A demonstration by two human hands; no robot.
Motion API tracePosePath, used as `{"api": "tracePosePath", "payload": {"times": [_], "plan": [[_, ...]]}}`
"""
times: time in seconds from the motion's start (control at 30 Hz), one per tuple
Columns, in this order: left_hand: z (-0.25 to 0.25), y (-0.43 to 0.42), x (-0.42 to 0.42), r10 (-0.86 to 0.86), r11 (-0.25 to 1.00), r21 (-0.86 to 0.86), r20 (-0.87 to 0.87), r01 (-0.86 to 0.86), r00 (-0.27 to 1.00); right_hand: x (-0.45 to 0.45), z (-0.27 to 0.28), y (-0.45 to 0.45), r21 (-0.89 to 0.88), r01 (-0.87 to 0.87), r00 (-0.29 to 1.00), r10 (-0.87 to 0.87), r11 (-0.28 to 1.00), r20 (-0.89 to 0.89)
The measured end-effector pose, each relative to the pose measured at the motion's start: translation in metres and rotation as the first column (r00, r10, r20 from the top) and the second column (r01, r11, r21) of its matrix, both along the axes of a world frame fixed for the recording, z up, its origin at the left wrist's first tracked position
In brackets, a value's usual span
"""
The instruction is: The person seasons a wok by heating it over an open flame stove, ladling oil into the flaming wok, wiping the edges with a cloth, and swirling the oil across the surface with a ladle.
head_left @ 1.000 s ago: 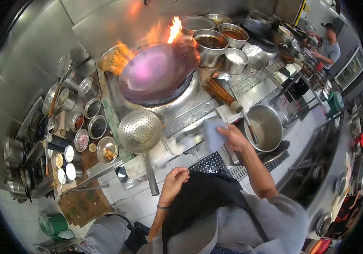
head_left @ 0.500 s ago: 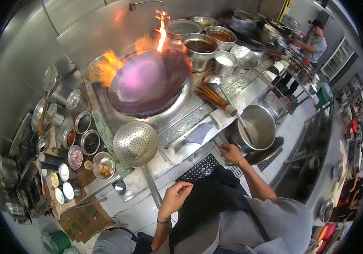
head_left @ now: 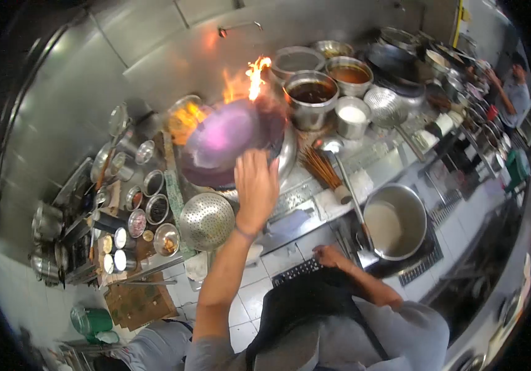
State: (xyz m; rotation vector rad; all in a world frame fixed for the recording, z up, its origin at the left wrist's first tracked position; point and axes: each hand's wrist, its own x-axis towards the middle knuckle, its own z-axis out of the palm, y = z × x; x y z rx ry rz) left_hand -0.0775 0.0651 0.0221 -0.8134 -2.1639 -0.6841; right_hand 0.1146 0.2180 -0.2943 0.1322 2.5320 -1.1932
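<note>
My left hand (head_left: 256,188) is raised with its fingers stretched out flat, holding nothing. From this angle it overlaps the front edge of the dark wok (head_left: 222,139), and I cannot tell whether it touches it. The wok sits tilted over the burner, purple-tinted and bare inside, with flames (head_left: 256,77) rising behind it. Low in front of my apron, my right hand (head_left: 332,255) is loosely curled with no object visible in it. The large steel pot (head_left: 425,213) of cloudy liquid stands to its right. A perforated strainer (head_left: 207,221) lies left of my left wrist.
A bamboo wok brush (head_left: 322,168) and a ladle (head_left: 353,201) lie by the counter edge. Pots of dark sauce (head_left: 310,105) and white liquid (head_left: 352,117) stand behind. Seasoning bowls (head_left: 157,209) crowd the left. Another person (head_left: 514,93) works at far right.
My left hand has risen forward from near my apron to the wok's front edge, its fingers straightening. My right hand stays low. The view has shifted, and the strainer's handle end is now hidden.
</note>
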Motion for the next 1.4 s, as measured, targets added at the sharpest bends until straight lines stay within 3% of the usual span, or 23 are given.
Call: {"api": "tracePosePath", "payload": {"times": [0.1,0.2,0.27,0.3,0.4,0.53,0.57,0.63,0.7,0.8,0.83,0.87,1.0,1.03,1.07,1.1,1.2,1.23,1.27,1.3,1.33,1.37,1.4], "plan": [[-0.009,0.038,-0.066,0.309,0.931,-0.178,-0.082,-0.320,0.947,0.001,-0.045,0.013,-0.040,-0.098,0.995,0.097,0.994,-0.026],[-0.027,0.049,-0.097,0.399,0.867,-0.378,0.138,-0.324,0.906,0.001,-0.044,0.029,-0.019,-0.216,0.976,0.216,0.976,0.003],[-0.037,0.052,-0.101,0.419,0.849,-0.395,0.103,-0.350,0.902,0.005,-0.045,0.040,-0.083,-0.269,0.962,0.264,0.959,-0.069],[-0.040,0.053,-0.100,0.422,0.863,-0.384,0.187,-0.330,0.887,0.001,-0.069,0.045,-0.119,-0.320,0.946,0.324,0.940,0.009],[-0.050,0.048,-0.091,0.430,0.877,-0.375,0.330,-0.301,0.841,0.003,-0.077,0.054,-0.114,-0.270,0.959,0.278,0.956,0.062],[-0.067,0.013,-0.076,0.371,0.908,-0.311,0.285,-0.281,0.884,-0.003,-0.081,0.061,-0.089,-0.234,0.972,0.235,0.968,-0.005],[-0.070,-0.001,-0.078,0.410,0.873,-0.408,0.311,-0.269,0.858,-0.004,-0.081,0.060,-0.128,-0.223,0.971,0.231,0.966,0.054],[-0.078,-0.026,-0.076,0.400,0.885,-0.347,0.229,-0.309,0.887,-0.013,-0.087,0.066,-0.190,-0.209,0.955,0.242,0.959,0.173],[-0.083,-0.038,-0.073,0.393,0.896,-0.306,0.202,-0.323,0.897,-0.018,-0.097,0.068,-0.206,-0.247,0.961,0.267,0.947,0.077],[-0.075,-0.040,-0.052,0.379,0.915,-0.160,0.031,-0.370,0.925,-0.031,-0.112,0.064,-0.329,-0.004,0.962,0.094,0.944,0.256],[-0.076,-0.044,-0.051,0.391,0.915,-0.133,0.054,-0.381,0.919,-0.033,-0.110,0.063,-0.357,0.134,0.926,0.011,0.924,0.376],[-0.076,-0.048,-0.051,0.402,0.913,-0.108,0.079,-0.393,0.912,-0.042,-0.107,0.064,-0.327,0.141,0.910,0.008,0.934,0.415],[-0.086,-0.063,-0.059,0.340,0.940,-0.131,0.281,-0.315,0.897,-0.065,-0.107,0.053,-0.402,0.593,0.725,-0.246,0.697,0.644],[-0.095,-0.064,-0.063,0.344,0.932,-0.255,0.392,-0.259,0.853,-0.073,-0.135,0.050,-0.403,0.692,0.669,-0.322,0.599,0.670],[-0.102,-0.060,-0.063,0.354,0.928,-0.249,0.353,-0.278,0.866,-0.084,-0.164,0.050,-0.403,0.772,0.608,-0.387,0.492,0.693],[-0.097,-0.051,-0.053,0.363,0.928,-0.207,0.321,-0.309,0.875,-0.090,-0.199,0.058,-0.511,0.812,0.584,-0.409,0.284,0.701],[-0.090,-0.037,-0.041,0.311,0.945,-0.204,0.329,-0.254,0.892,-0.124,-0.222,0.063,-0.316,0.931,0.208,-0.451,-0.180,0.868],[-0.095,-0.032,-0.038,0.279,0.957,-0.171,0.302,-0.236,0.912,-0.121,-0.207,0.060,-0.283,0.832,0.530,-0.533,0.477,0.660],[-0.101,-0.029,-0.034,0.245,0.967,-0.137,0.276,-0.214,0.929,-0.118,-0.186,0.064,-0.064,0.370,0.818,-0.292,0.927,0.495],[-0.102,-0.027,-0.028,0.269,0.960,-0.161,0.295,-0.230,0.917,-0.115,-0.172,0.069,0.329,-0.151,0.937,0.030,0.932,0.347],[-0.096,-0.025,-0.019,0.293,0.952,-0.187,0.310,-0.245,0.904,-0.119,-0.172,0.067,0.452,-0.229,0.946,0.088,0.862,0.311],[-0.092,-0.023,-0.007,0.318,0.942,-0.215,0.326,-0.257,0.890,-0.118,-0.173,0.066,0.438,-0.184,0.947,0.040,0.880,0.318],[-0.089,-0.025,0.008,0.249,0.968,-0.126,0.375,-0.218,0.893,-0.120,-0.183,0.069,0.307,0.014,0.919,-0.133,0.952,0.371]]}}
